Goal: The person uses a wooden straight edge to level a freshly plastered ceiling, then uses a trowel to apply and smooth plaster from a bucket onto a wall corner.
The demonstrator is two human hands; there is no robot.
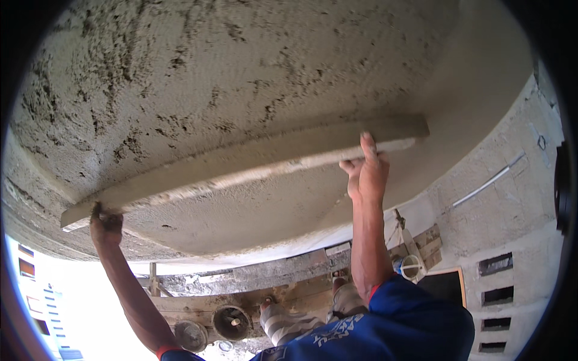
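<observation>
A long, straight plastering straightedge [241, 161], smeared with mortar, lies against a broad surface of wet grey plaster [313, 66]. My left hand [106, 228] grips its left end, the fingers dark with mortar. Near the other end, my right hand [368, 173] holds the lower edge, with one finger laid up over its face; part of its grip is hidden. Above the straightedge the plaster is rough and pitted with dark patches. Below it, the coat looks smoother.
Under me runs a wooden plank platform [289, 296] with my feet on it. Two round buckets [232, 323] [190, 336] stand there, one holding something. A pale pail [412, 268] is at the right, near a block wall [512, 240] with several dark slots. Bright daylight fills the lower left.
</observation>
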